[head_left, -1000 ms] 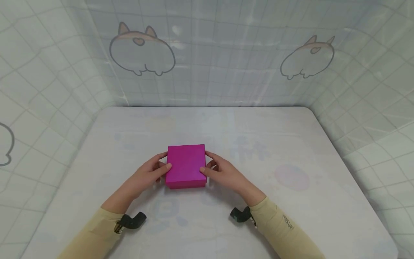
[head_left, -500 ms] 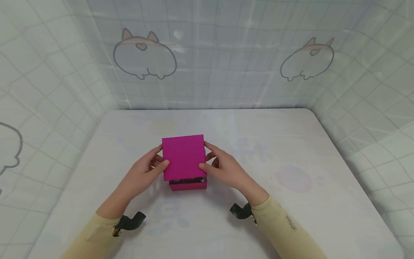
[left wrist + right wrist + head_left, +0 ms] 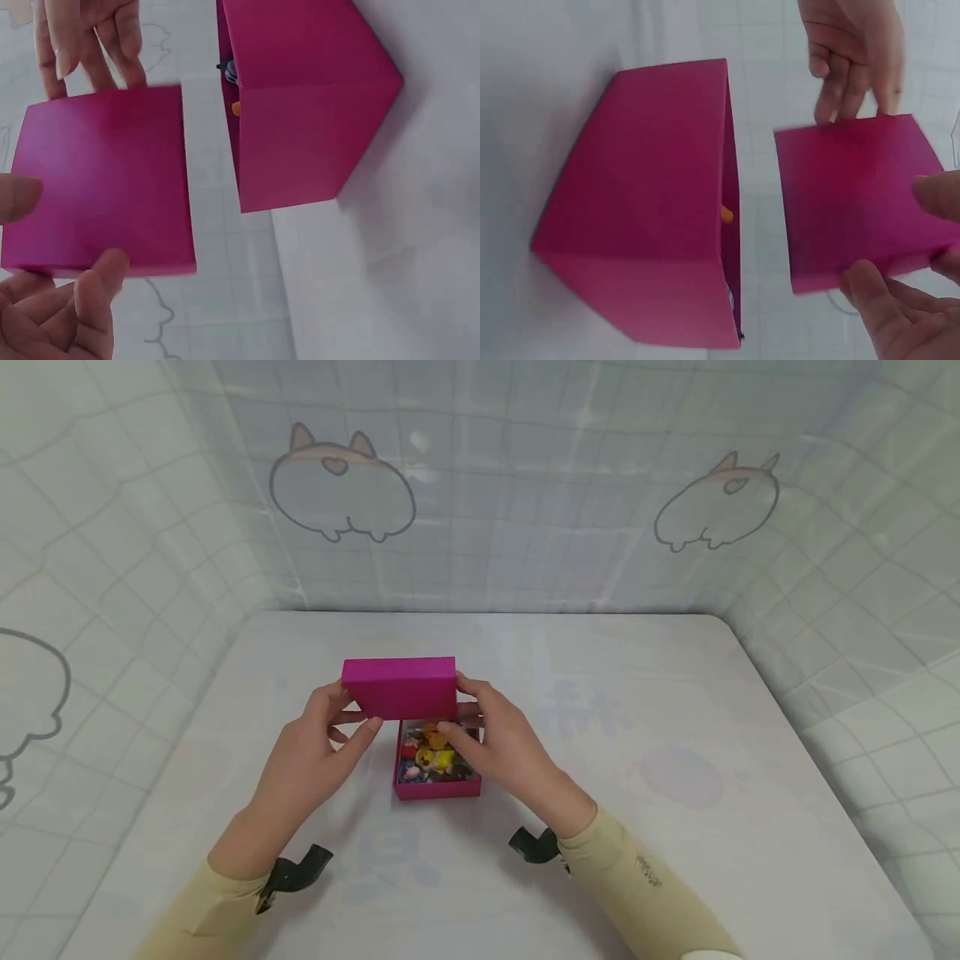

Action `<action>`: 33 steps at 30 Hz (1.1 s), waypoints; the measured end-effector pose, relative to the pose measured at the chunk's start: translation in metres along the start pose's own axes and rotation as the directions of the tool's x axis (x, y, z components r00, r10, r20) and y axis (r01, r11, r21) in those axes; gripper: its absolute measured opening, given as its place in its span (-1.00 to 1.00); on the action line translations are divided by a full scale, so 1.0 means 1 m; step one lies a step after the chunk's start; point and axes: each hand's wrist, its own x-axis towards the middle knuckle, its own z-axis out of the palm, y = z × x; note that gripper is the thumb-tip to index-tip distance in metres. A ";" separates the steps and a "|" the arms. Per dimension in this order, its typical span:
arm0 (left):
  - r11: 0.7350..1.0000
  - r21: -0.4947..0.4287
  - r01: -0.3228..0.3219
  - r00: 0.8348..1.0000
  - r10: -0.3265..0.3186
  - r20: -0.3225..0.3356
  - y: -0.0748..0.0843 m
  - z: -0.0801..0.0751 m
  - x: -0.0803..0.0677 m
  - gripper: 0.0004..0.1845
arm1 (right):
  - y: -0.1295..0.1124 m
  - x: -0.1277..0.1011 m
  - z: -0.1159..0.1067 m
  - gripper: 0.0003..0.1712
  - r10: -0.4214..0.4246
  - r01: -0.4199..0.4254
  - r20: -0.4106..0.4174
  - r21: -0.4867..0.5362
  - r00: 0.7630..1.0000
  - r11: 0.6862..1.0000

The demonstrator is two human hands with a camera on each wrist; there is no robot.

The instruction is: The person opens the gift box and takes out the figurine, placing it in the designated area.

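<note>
A magenta box lid [image 3: 401,687] is held tilted above and behind its box, gripped at its left edge by my left hand [image 3: 311,747] and at its right edge by my right hand [image 3: 502,739]. Below it the magenta box [image 3: 438,790] stands on the table, its top uncovered. Small colourful figurines [image 3: 435,758] fill it, a yellow one in the middle; my right thumb covers part of them. Both wrist views show a gap between the lid [image 3: 105,180] and the box [image 3: 637,172].
A white table [image 3: 637,693] with faint printed patterns lies under the box. Behind it hangs a pale grid-patterned curtain [image 3: 525,510] with cartoon animal drawings, and similar sheets rise at both sides. A black curved piece is on each wrist.
Both hands have raised the lid off the box and moved it up and to the left, tilting it. The figurines inside have come into view. The box stays on the table.
</note>
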 end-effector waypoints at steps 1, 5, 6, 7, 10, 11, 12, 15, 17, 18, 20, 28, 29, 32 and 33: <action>1.000 -0.019 0.005 1.000 -0.005 -0.006 0.001 -0.001 -0.001 -0.33 | -0.001 0.001 0.002 -0.29 0.009 -0.009 -0.003 0.016 1.000 1.000; 0.996 -0.079 0.038 0.998 -0.041 -0.038 0.003 -0.003 -0.005 -0.42 | -0.003 0.001 0.010 -0.44 0.024 -0.021 -0.034 0.093 0.999 0.995; 0.995 -0.082 0.050 0.998 -0.054 -0.042 0.004 -0.003 -0.006 -0.44 | -0.004 0.001 0.012 -0.47 0.025 -0.020 -0.046 0.112 0.999 0.993; 0.995 -0.085 0.061 0.997 -0.065 -0.046 0.004 -0.004 -0.007 -0.47 | -0.004 0.001 0.013 -0.49 0.036 -0.029 -0.056 0.132 0.998 0.991; 0.993 -0.083 0.078 0.995 -0.083 -0.054 0.004 -0.005 -0.010 -0.51 | -0.006 0.003 0.018 -0.50 0.083 -0.066 -0.091 0.168 0.992 0.983; 0.994 -0.082 0.077 0.995 -0.081 -0.057 0.003 -0.005 -0.011 -0.52 | -0.006 0.003 0.020 -0.49 0.097 -0.077 -0.105 0.179 0.990 0.981; 0.994 -0.076 0.072 0.995 -0.077 -0.063 0.002 -0.005 -0.012 -0.53 | -0.006 0.004 0.022 -0.49 0.110 -0.087 -0.117 0.188 0.987 0.978; 0.997 -0.062 0.040 0.994 -0.046 -0.095 0.000 -0.006 -0.015 -0.56 | -0.004 0.004 0.029 -0.46 0.142 -0.114 -0.127 0.209 0.982 0.971; 0.998 -0.051 0.020 0.993 -0.026 -0.118 -0.002 -0.006 -0.018 -0.57 | -0.003 0.002 0.034 -0.45 0.163 -0.135 -0.121 0.211 0.979 0.968; 0.999 -0.041 0.016 0.992 -0.021 -0.127 -0.003 -0.006 -0.020 -0.57 | -0.003 0.001 0.036 -0.45 0.170 -0.144 -0.116 0.207 0.979 0.968; 0.999 -0.036 0.016 0.990 -0.021 -0.139 -0.006 -0.005 -0.023 -0.56 | -0.002 -0.001 0.039 -0.46 0.174 -0.152 -0.115 0.181 0.978 0.972; 0.994 -0.001 0.105 0.981 -0.104 -0.161 -0.021 -0.007 -0.038 -0.47 | -0.003 -0.007 0.051 -0.52 0.080 -0.072 -0.108 0.076 0.991 0.995; 0.993 -0.001 0.119 0.980 -0.118 -0.162 -0.023 -0.009 -0.040 -0.48 | -0.004 -0.008 0.053 -0.53 0.064 -0.057 -0.098 0.068 0.993 0.996; 0.987 0.010 0.160 0.974 -0.156 -0.161 -0.031 -0.016 -0.048 -0.51 | -0.007 -0.010 0.062 -0.56 0.025 -0.023 -0.070 0.018 0.997 1.000; 0.984 0.017 0.175 0.972 -0.170 -0.159 -0.034 -0.018 -0.051 -0.51 | -0.008 -0.010 0.065 -0.56 0.019 -0.019 -0.060 0.001 0.998 1.000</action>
